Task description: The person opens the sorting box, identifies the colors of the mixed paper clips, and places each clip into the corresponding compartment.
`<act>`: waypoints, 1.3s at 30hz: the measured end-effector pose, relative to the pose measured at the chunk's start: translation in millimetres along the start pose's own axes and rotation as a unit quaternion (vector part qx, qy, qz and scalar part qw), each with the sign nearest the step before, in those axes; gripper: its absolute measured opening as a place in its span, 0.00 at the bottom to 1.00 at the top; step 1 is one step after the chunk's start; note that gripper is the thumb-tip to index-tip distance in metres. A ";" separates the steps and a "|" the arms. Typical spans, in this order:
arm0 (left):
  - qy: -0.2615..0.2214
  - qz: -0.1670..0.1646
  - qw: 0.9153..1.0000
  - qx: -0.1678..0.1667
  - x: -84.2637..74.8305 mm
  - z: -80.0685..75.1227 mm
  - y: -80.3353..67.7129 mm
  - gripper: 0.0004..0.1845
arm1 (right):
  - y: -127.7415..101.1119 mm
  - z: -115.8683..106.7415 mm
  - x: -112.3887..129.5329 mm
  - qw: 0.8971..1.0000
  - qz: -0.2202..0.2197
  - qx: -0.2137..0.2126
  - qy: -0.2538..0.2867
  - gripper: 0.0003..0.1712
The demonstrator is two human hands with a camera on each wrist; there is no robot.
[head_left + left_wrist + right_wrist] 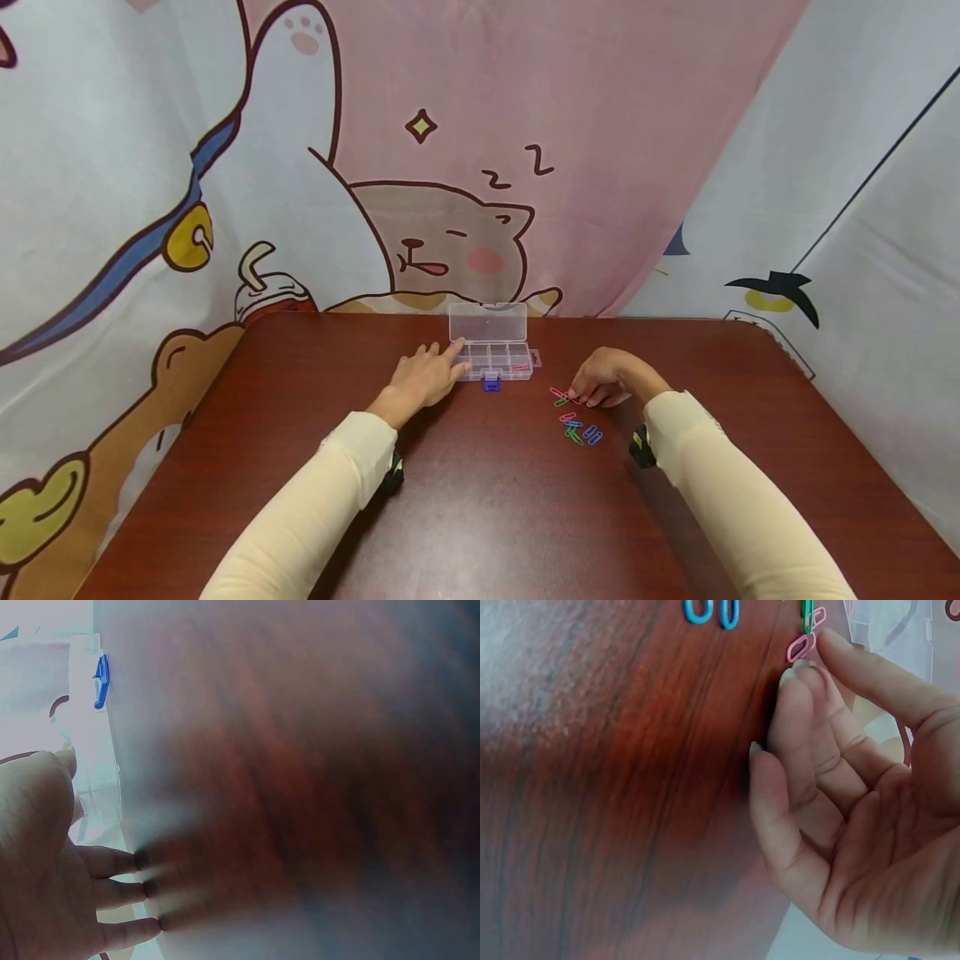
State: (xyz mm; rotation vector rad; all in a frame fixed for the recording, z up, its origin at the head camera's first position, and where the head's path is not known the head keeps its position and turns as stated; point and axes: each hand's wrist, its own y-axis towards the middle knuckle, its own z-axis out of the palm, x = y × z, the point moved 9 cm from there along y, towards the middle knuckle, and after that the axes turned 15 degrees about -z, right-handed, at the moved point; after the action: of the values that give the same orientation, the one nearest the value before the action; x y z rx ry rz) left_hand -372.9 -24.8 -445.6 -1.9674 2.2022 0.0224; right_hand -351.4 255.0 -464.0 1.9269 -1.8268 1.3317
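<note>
My left hand (pixel 422 379) lies flat against the clear plastic compartment box (pixel 495 357), my right hand (pixel 603 385) fingertips curled over a pink paper clip (pixel 801 647) on the table, nothing pinched yet — it may skid away.

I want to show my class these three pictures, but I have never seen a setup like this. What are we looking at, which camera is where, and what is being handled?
A person sits at a brown table wearing three cameras. The wide picture comes from the head; the two close-ups come from the wrists.

The left hand rests with straight fingers against an open clear plastic box with small compartments and a blue clasp.

The right hand curls its fingertips down at a pink paper clip, touching or nearly so. More coloured paper clips lie loose beside it.
</note>
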 end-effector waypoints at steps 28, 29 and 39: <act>0.001 -0.001 1.000 0.003 -0.5 -0.1 -1.0 0.33 | 6.1 1.2 6.7 0.994 -0.019 0.012 -0.108 0.08; 0.001 -0.001 1.000 0.002 -0.6 0.1 -0.8 0.33 | 5.4 1.5 5.4 0.995 -0.018 0.015 -0.098 0.08; 0.001 0.000 1.000 0.000 0.2 -0.1 -0.2 0.32 | 4.2 3.7 -1.8 0.998 -0.016 0.044 -0.039 0.09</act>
State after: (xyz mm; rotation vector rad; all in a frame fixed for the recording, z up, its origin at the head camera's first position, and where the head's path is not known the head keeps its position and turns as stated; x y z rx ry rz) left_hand -372.7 -25.0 -445.5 -1.9682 2.2021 0.0204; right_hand -353.0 252.8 -469.2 2.0712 -1.7919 1.3674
